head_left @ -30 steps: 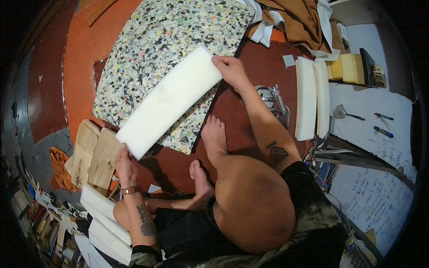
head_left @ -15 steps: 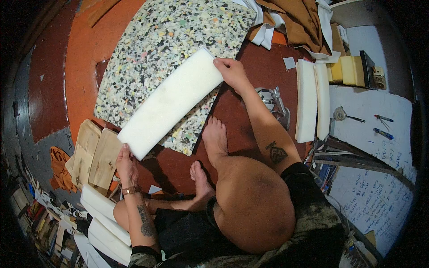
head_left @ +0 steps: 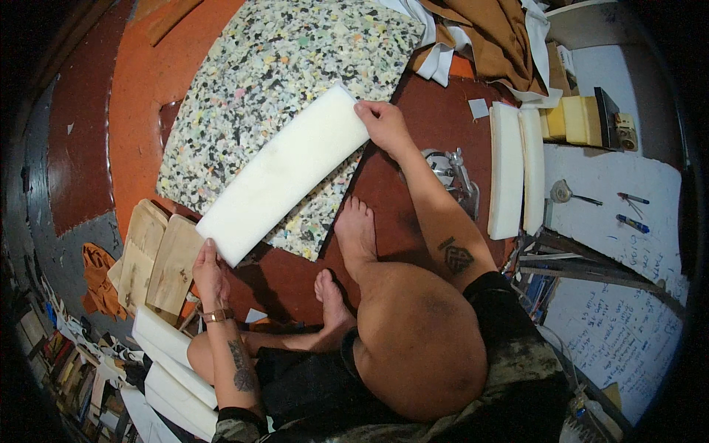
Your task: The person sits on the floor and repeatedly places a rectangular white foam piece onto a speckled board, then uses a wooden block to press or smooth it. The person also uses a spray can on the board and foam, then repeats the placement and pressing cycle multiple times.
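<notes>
A long, slightly curved white foam strip (head_left: 284, 173) is stretched between my hands, slanting from lower left to upper right. Its lower left end is pinched by my left hand (head_left: 211, 273), with the thumb on top. At the upper right end, my right hand (head_left: 384, 127) grips the edge between thumb and fingers. Beneath the strip lies a large speckled foam sheet (head_left: 273, 66), partly covered by it. Whether the strip rests on the sheet or is held just above it, I cannot tell.
Wooden pieces (head_left: 170, 262) and white foam blocks (head_left: 181, 387) lie at the left. Right of my right arm are a metal tool (head_left: 454, 177), two upright foam strips (head_left: 506, 170) and a tape measure (head_left: 563, 191). Brown fabric (head_left: 491, 40) is heaped at the back.
Almost nothing differs. The whole view has shifted very slightly, and both hands keep their hold on the foam strip.
</notes>
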Action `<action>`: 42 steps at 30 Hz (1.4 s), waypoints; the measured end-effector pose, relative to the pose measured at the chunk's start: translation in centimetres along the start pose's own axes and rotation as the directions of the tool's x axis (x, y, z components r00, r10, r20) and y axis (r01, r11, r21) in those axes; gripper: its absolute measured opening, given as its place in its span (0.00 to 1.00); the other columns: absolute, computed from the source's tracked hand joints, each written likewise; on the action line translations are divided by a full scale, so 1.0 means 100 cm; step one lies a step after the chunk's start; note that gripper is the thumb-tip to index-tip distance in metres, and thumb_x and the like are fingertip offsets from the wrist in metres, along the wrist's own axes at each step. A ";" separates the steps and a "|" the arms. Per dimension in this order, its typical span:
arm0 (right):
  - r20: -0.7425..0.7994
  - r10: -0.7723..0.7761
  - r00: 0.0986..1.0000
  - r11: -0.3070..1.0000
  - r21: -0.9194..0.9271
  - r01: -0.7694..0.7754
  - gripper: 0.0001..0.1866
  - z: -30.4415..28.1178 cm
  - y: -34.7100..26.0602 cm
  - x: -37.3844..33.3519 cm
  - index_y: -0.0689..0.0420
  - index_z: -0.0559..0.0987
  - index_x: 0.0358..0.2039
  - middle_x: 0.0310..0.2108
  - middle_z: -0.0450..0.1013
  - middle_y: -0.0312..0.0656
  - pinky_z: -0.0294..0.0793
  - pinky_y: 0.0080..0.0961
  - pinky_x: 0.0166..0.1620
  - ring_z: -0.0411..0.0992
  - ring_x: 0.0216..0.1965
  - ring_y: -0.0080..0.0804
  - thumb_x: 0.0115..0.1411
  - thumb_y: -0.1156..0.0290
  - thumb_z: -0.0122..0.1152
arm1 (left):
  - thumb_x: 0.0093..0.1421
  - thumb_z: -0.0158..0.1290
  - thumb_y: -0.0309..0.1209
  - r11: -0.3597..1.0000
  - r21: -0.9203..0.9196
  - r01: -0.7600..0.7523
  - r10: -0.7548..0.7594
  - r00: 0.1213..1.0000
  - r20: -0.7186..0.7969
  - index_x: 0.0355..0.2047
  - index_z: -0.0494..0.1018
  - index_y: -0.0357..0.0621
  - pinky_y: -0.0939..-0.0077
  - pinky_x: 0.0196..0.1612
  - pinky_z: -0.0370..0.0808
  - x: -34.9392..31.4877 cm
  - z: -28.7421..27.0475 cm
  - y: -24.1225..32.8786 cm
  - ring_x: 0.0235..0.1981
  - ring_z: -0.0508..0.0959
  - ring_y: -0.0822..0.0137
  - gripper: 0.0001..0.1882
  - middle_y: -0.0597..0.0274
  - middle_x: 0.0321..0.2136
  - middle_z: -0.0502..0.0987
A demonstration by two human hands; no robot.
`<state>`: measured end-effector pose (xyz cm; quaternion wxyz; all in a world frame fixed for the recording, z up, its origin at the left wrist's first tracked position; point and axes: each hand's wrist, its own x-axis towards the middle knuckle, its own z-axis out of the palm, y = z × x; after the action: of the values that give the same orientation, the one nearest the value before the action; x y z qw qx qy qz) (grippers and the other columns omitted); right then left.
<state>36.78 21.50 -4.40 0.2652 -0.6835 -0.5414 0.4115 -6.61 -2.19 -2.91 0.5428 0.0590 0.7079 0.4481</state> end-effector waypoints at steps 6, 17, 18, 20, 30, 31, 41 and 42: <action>-0.077 -0.113 0.991 0.971 -0.220 0.093 0.28 0.000 0.002 0.000 0.63 0.84 0.52 0.42 0.84 0.50 0.77 0.30 0.50 0.81 0.44 0.33 0.67 0.49 0.63 | 0.72 0.57 0.41 0.996 -0.075 0.049 -0.046 0.998 0.042 0.58 0.73 0.35 0.81 0.33 0.71 0.001 0.005 -0.003 0.29 0.72 0.80 0.23 0.72 0.35 0.77; 0.296 0.077 0.952 0.946 0.279 -0.163 0.27 -0.034 -0.048 -0.033 0.67 0.79 0.55 0.45 0.82 0.43 0.76 0.26 0.48 0.78 0.44 0.27 0.63 0.61 0.71 | 0.69 0.57 0.29 0.994 -0.030 -0.106 0.110 0.981 0.158 0.64 0.67 0.34 0.68 0.61 0.72 -0.043 -0.006 0.018 0.55 0.77 0.66 0.25 0.58 0.57 0.77; 0.291 0.068 0.954 0.942 0.297 -0.158 0.26 -0.036 -0.047 -0.039 0.67 0.79 0.57 0.45 0.81 0.43 0.77 0.25 0.48 0.78 0.45 0.27 0.64 0.62 0.71 | 0.69 0.57 0.29 0.994 -0.009 -0.113 0.113 0.982 0.151 0.64 0.68 0.34 0.68 0.61 0.72 -0.048 -0.010 0.020 0.55 0.77 0.66 0.25 0.58 0.57 0.77; 0.291 0.059 0.955 0.930 0.331 -0.158 0.26 -0.038 -0.041 -0.048 0.66 0.77 0.59 0.47 0.81 0.43 0.77 0.25 0.49 0.78 0.45 0.26 0.64 0.66 0.70 | 0.68 0.58 0.27 0.988 -0.022 -0.155 0.156 0.976 0.154 0.63 0.70 0.36 0.71 0.58 0.74 -0.056 -0.009 0.025 0.53 0.78 0.69 0.24 0.60 0.55 0.79; 0.187 0.096 0.978 0.933 0.326 -0.154 0.27 -0.031 -0.031 -0.067 0.65 0.76 0.60 0.45 0.81 0.44 0.78 0.25 0.49 0.79 0.43 0.27 0.64 0.67 0.70 | 0.67 0.62 0.29 0.975 0.121 -0.189 0.174 0.977 0.125 0.59 0.74 0.36 0.75 0.52 0.77 -0.057 0.000 0.034 0.47 0.80 0.73 0.22 0.61 0.50 0.82; 0.167 0.101 0.981 0.947 0.287 -0.146 0.27 -0.029 -0.029 -0.064 0.65 0.77 0.60 0.44 0.81 0.45 0.78 0.25 0.48 0.79 0.43 0.28 0.64 0.67 0.70 | 0.67 0.62 0.29 0.980 0.082 -0.183 0.172 0.977 0.123 0.59 0.75 0.36 0.75 0.51 0.78 -0.051 0.002 0.026 0.45 0.80 0.73 0.22 0.62 0.49 0.82; -0.046 -0.004 0.999 1.000 0.019 0.005 0.27 0.001 0.009 -0.042 0.66 0.81 0.55 0.46 0.82 0.48 0.77 0.29 0.50 0.79 0.45 0.32 0.64 0.58 0.70 | 0.69 0.61 0.39 0.968 0.221 -0.121 0.138 0.988 -0.064 0.45 0.79 0.33 0.78 0.44 0.76 -0.015 0.017 -0.007 0.38 0.79 0.76 0.18 0.61 0.39 0.83; -0.042 -0.004 0.999 1.000 -0.004 0.004 0.28 0.002 0.009 -0.040 0.66 0.80 0.55 0.47 0.82 0.50 0.77 0.31 0.50 0.80 0.46 0.36 0.63 0.57 0.71 | 0.69 0.61 0.40 0.963 0.244 -0.109 0.133 0.988 -0.083 0.46 0.78 0.33 0.78 0.44 0.76 -0.011 0.011 -0.012 0.38 0.78 0.76 0.19 0.62 0.39 0.83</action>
<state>36.81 17.43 -4.12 0.2762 -0.6915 -0.5377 0.3954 -4.76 -2.85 -2.98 0.4676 0.1450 0.7777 0.3944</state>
